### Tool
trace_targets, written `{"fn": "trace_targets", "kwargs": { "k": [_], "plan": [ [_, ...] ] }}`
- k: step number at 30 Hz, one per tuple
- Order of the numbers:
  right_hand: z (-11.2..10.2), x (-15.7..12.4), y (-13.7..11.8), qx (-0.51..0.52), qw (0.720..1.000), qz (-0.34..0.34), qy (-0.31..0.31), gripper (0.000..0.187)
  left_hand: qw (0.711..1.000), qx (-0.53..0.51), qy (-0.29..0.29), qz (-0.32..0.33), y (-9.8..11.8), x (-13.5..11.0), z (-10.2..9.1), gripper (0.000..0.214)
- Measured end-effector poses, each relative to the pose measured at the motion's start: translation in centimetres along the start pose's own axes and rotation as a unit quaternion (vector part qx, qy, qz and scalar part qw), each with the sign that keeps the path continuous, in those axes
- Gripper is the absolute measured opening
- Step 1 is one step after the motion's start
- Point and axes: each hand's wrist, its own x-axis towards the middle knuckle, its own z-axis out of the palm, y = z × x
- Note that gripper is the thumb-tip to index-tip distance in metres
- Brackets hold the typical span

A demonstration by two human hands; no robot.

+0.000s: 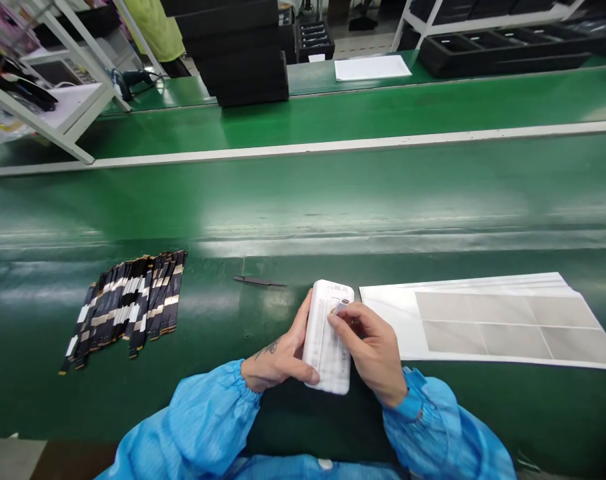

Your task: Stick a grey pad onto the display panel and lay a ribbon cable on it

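Observation:
My left hand (285,357) grips a white, phone-sized slab (327,340) with rounded corners and faint printing, its thumb across the lower left. On the slab's upper right, my right hand (373,343) pinches a small silvery-grey piece (341,306) between thumb and forefinger; its exact kind is too small to tell. Dark tweezers (259,281) lie left of the slab. To the right are white sheets (393,320), the top one bearing grey rectangular panels (507,327). A bundle of black flat strips (127,303) with silver and gold patches rests at the left.
Beyond the green work surface (283,193) runs a white rail (307,147). Behind it stand a stack of black trays (233,53), a sheet of paper (373,68), a long black tray (503,50) and a white metal rack (73,127). A person in yellow-green (160,30) is at the back.

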Motion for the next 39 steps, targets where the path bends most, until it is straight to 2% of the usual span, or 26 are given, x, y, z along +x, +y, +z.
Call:
{"fn": "trace_targets", "kwargs": {
  "k": [3, 4, 7, 12, 16, 20, 23, 32, 39],
  "plan": [
    [0.1, 0.1, -0.3, -0.064, 0.991, -0.11, 0.041, 0.004, 0.999, -0.029, -0.005, -0.014, 0.0, 0.1, 0.1, 0.124],
    [0.1, 0.2, -0.3, -0.092, 0.984, -0.142, 0.059, 0.005, 0.999, -0.037, -0.005, -0.017, -0.1, 0.2, 0.2, 0.124],
    [0.2, 0.4, -0.2, -0.151, 0.965, -0.191, 0.095, 0.006, 0.998, -0.058, -0.001, -0.011, 0.1, 0.2, 0.5, 0.123],
    [0.4, 0.2, 0.4, -0.088, 0.982, -0.151, 0.064, 0.004, 0.999, -0.039, -0.02, 0.005, 0.2, 0.0, 0.9, 0.122],
    [0.7, 0.1, 0.7, -0.093, 0.979, -0.166, 0.066, 0.007, 0.999, 0.022, -0.041, 0.002, -0.3, -0.1, 0.4, 0.13],
    [0.7, 0.2, 0.6, -0.095, 0.976, -0.18, 0.077, 0.008, 0.996, 0.085, -0.023, 0.001, -0.7, -0.1, 0.2, 0.141],
    [0.6, 0.2, 0.4, -0.088, 0.975, -0.189, 0.077, 0.008, 0.994, 0.111, 0.003, 0.011, -0.9, 0.0, 0.6, 0.138],
    [0.4, 0.1, 0.4, -0.084, 0.968, -0.23, 0.054, 0.016, 0.999, 0.01, 0.039, 0.024, -1.2, -0.2, 1.6, 0.125],
    [0.5, 0.1, 0.7, -0.089, 0.968, -0.23, 0.046, 0.013, 0.998, -0.008, 0.047, 0.044, -1.3, 0.2, 1.9, 0.117]
  ]
}}
